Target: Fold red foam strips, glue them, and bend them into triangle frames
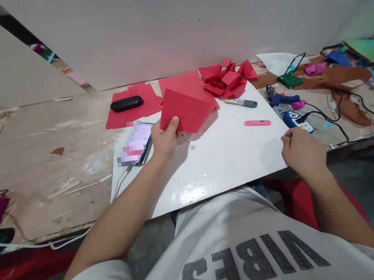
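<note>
A folded sheet of red paper point(184, 110) is held up over the white board by my left hand point(165, 136), thumb on its near face and fingers behind. My right hand point(303, 151) is curled into a loose fist at the board's right edge, beside a blue and white power strip point(297, 120). Whatever its fingers may enclose is hidden. On the board lie a pink cutter point(257, 123) and a grey cutter point(246, 103). Behind them sits a pile of folded red paper pieces point(229, 80).
Left of the paper, a phone point(135, 145) with a cable lies on the white board point(217, 159). A black case point(126, 103) rests on red sheets point(114, 118). To the right are a blue glue gun point(283, 98), black cords point(329, 115) and brown material point(346, 73). A wall point(164, 27) stands behind.
</note>
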Demonstrator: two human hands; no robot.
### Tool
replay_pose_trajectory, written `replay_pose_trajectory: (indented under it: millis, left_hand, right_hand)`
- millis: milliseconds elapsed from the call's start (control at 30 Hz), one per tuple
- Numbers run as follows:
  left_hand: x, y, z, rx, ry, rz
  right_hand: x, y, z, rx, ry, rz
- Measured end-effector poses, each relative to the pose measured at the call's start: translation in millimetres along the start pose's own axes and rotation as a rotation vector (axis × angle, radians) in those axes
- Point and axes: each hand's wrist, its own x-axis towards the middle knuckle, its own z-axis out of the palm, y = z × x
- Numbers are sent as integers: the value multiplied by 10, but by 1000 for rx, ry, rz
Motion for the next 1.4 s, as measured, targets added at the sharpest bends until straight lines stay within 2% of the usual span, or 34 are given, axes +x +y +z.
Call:
replay_pose_trajectory:
  millis: [67,167,233,300,433,500,600,700,767,867,967,1033,1133,1200,1300,1400]
  left_hand:
    - [-27,12,23,-14,-35,-9]
    - [-54,17,68,-7,-63,-3]
    - [-67,23,99,-4,-77,-8]
    - [-86,42,120,-29,-103,-9]
    - [-120,126,66,-76,-244,-26]
    - [-105,190,-21,-31,-346,0]
    - [-38,308,-169,59,-546,95]
    - [11,427,-249,194,-662,131]
    - [12,497,-256,298,-642,118]
    - [-5,582,-244,354,-559,96]
    - [-21,634,-243,258,-571,96]
    - [-28,644,-240,159,-551,96]
    - [-21,623,-219,32,-381,85]
    - [4,607,-201,-63,-270,41]
    - [55,636,-182,-172,-182,-20]
    - [43,764,-168,-219,-145,-37]
  right_hand:
    - [-95,33,19,-43,-2,-10]
    - [-175,61,-11,-148,30,-100]
    - [-157,25,-104,-196,78,-177]
    - [-71,-95,-258,-141,140,-306]
    - [271,-623,-577,234,199,-746]
    - [508,-962,-626,287,167,-917]
    - [867,-1375,-499,226,166,-1088]
    - [1089,-1542,-253,205,183,-1127]
    - [1131,-1529,-131,218,159,-1150]
    - [1111,-1448,-92,246,161,-1151]
    - [1055,-1405,-162,245,171,-1127]
    - [1002,-1393,-217,228,91,-1177]
    - [906,-1353,-294,306,-44,-1275]
    - [834,-1321,-345,386,-81,-1322]
    - [706,-1318,-378,359,-62,-1359]
    - [556,-1393,-285,257,79,-1314]
